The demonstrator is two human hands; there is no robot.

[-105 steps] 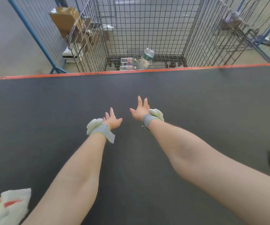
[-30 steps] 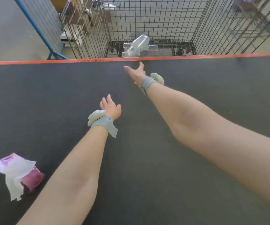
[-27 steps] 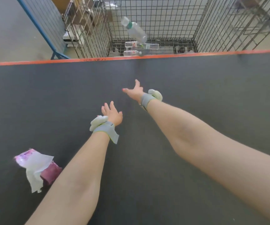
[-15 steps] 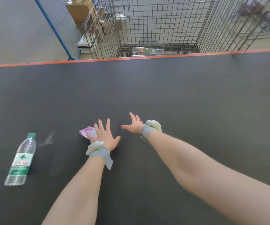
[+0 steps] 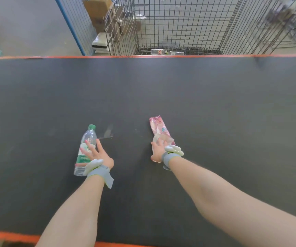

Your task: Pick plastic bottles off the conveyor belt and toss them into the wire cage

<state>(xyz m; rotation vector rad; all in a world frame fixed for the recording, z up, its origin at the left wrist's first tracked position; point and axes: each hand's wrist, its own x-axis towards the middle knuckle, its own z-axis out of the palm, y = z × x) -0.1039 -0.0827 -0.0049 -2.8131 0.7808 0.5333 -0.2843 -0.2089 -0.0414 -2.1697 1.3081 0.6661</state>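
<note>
Industrial sorting hall. A wide dark belt (image 5: 215, 97) with orange edging (image 5: 54, 57) fills the foreground and carries mixed discards: a clear bottle (image 5: 88, 138) and a pink wrapper (image 5: 158, 127). Just behind its far edge stands a tall wire cage (image 5: 179, 24) with bottles (image 5: 158, 51) lying on its bottom. Around the cage are a bare concrete floor (image 5: 27, 29), a blue-framed mesh panel (image 5: 70, 24) and stacked cardboard boxes (image 5: 97, 8), the fittings of a warehouse, not a home or shop.

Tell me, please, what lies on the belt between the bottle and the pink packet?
Only bare belt and a small pale smear beside the bottle's neck, as the head view shows.
</note>
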